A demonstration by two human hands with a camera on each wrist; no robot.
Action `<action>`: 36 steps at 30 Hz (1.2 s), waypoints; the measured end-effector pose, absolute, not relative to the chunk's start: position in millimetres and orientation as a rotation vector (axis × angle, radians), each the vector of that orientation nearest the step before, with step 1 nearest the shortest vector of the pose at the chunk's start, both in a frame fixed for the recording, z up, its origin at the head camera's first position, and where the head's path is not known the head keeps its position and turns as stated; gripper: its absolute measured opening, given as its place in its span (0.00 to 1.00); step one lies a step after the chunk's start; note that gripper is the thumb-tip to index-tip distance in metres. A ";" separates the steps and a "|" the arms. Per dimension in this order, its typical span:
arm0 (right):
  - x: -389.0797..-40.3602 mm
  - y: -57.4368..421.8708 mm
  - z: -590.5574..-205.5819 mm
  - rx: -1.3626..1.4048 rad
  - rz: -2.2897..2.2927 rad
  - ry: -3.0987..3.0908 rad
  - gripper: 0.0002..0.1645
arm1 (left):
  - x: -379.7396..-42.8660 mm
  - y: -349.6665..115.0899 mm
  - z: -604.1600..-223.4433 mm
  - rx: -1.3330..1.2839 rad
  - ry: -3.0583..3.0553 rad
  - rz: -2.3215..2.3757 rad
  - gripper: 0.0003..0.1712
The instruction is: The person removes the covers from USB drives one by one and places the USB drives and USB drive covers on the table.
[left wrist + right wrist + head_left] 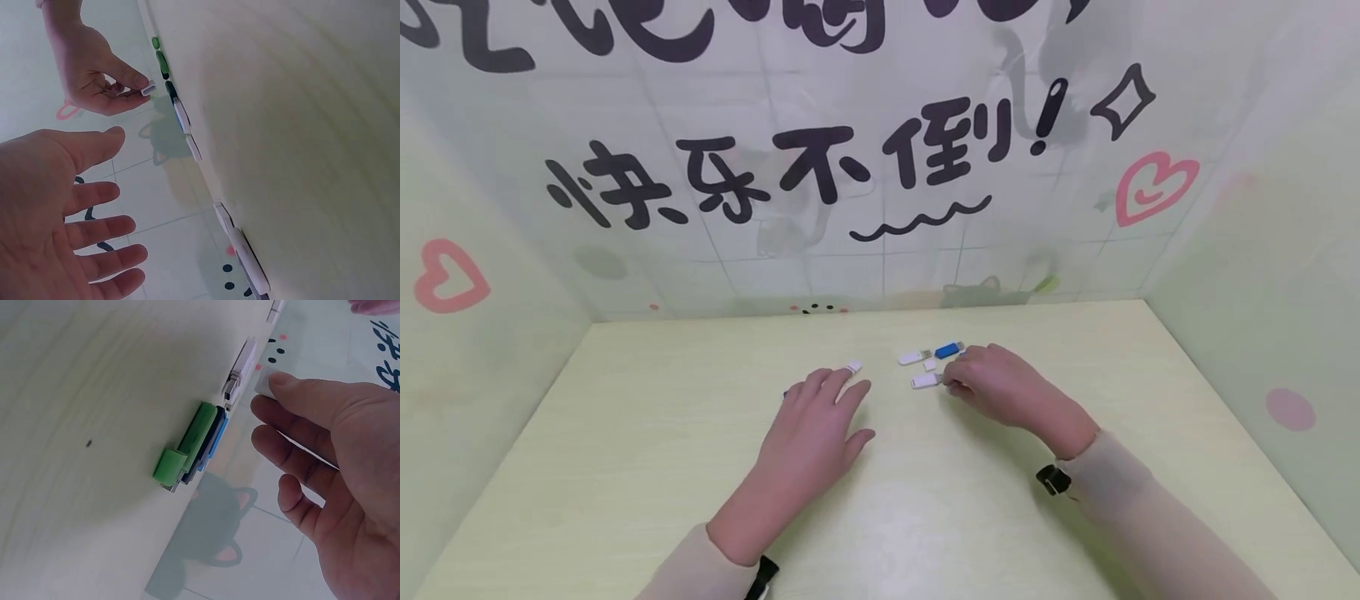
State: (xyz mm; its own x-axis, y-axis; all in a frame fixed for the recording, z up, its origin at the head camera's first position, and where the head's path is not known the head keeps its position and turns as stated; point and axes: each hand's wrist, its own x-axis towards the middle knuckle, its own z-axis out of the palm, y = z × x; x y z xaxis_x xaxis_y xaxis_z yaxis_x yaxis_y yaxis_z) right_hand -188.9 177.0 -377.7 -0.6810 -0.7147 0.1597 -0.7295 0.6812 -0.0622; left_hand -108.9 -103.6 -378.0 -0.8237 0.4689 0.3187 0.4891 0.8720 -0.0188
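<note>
My right hand (992, 385) pinches a small white USB stick cap (148, 89) between thumb and forefinger, held just above the table; its hollow end shows in the left wrist view. Right at those fingertips lies a white USB stick (926, 381) with its plug bare. Behind it are another uncapped white USB stick (913, 358), a loose white cap (929, 365) and a blue USB stick (948, 350). My left hand (808, 433) hovers with spread fingers, holding nothing. It partly hides a white USB stick (250, 256) and a white cap (854, 367).
A green USB stick (199, 431) with a green cap (169, 466) and a dark stick (214, 434) lie to the right, hidden by my right hand in the head view. Printed wall panels (880, 275) border the pale table (880, 517) at back and sides.
</note>
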 end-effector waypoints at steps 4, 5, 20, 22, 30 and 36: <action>-192.3 176.3 -380.0 1.207 0.160 -2.758 0.05 | -103.5 -109.8 -379.5 -0.702 -2.749 -0.072 0.38; -193.1 176.1 -380.5 1.215 0.160 -2.756 0.04 | -102.3 -111.2 -380.0 -0.700 -2.753 -0.070 0.38; -200.9 171.2 -387.6 1.250 0.152 -2.762 0.03 | -91.9 -117.7 -387.3 -0.702 -2.753 -0.084 0.44; -201.2 170.7 -388.1 1.252 0.159 -2.766 0.03 | -91.7 -117.6 -387.8 -0.703 -2.755 -0.088 0.44; -202.2 170.1 -389.5 1.236 0.160 -2.801 0.04 | -90.9 -117.0 -388.1 -0.707 -2.745 -0.089 0.44; -202.7 168.4 -387.7 1.221 0.141 -2.837 0.05 | -90.1 -117.1 -387.2 -0.709 -2.736 -0.095 0.43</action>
